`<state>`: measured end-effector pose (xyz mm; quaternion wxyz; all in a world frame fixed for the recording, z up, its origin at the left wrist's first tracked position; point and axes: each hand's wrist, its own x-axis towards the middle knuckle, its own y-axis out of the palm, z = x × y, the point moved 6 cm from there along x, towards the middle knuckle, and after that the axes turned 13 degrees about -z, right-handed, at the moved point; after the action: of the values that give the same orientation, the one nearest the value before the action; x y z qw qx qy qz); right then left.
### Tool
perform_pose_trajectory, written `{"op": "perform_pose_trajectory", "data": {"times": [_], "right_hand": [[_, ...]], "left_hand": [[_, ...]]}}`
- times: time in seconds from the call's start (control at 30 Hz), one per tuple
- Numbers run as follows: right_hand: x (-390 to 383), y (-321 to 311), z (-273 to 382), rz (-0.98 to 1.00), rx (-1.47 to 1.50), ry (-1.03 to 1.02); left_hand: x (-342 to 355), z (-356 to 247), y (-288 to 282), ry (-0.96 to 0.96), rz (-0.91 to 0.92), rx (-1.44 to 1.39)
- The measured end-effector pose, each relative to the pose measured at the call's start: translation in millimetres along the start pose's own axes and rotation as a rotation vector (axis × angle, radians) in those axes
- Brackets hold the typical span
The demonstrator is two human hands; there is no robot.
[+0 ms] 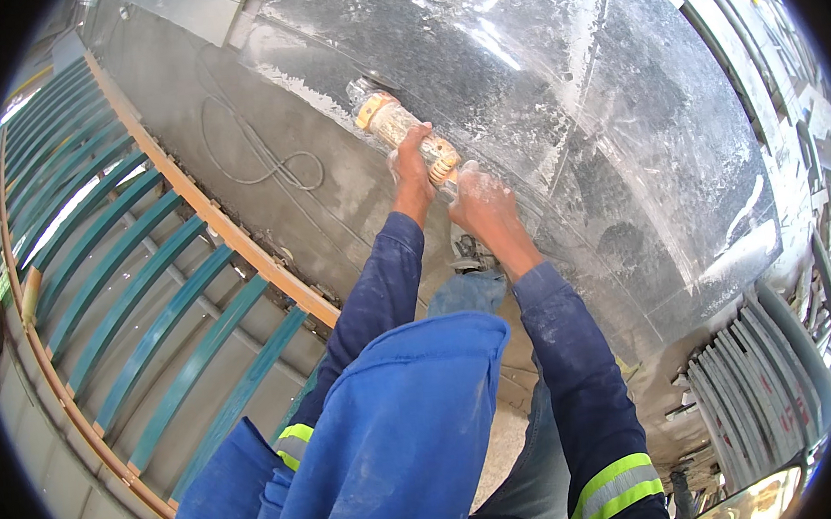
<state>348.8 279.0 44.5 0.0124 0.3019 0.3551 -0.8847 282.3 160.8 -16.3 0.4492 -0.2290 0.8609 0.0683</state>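
Observation:
An angle grinder (392,121), orange and coated in white dust, is held at a slant over the left edge of a large dark slab (611,190). Its disc end (378,79) points away from me and lies at the slab's border; whether it touches the surface I cannot tell. My left hand (414,172) is wrapped round the middle of the grinder's body. Behind it, my right hand (485,206) grips the rear end, dusty over the knuckles. White powder and pale streaks cover much of the slab.
A grey cord (282,172) loops on the dusty floor at left. Beyond it stands a rack of teal slats (167,322) with an orange-brown rail (213,215). Stacked grey slabs (755,372) are at lower right. A blue cloth (379,433) hangs below my arms.

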Motion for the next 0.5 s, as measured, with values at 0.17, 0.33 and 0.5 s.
{"op": "perform_pose_trajectory", "data": {"times": [0.17,0.33,0.5], "right_hand": [[16,6,6,-0.08,0.0,-0.042],[32,14,13,-0.103,0.042,-0.062],[11,6,4,-0.082,0.004,-0.043]], "left_hand": [[15,-12,6,0.025,-0.003,-0.011],[32,-23,8,0.039,0.014,-0.021],[10,-9,2,0.016,-0.014,0.004]]}}
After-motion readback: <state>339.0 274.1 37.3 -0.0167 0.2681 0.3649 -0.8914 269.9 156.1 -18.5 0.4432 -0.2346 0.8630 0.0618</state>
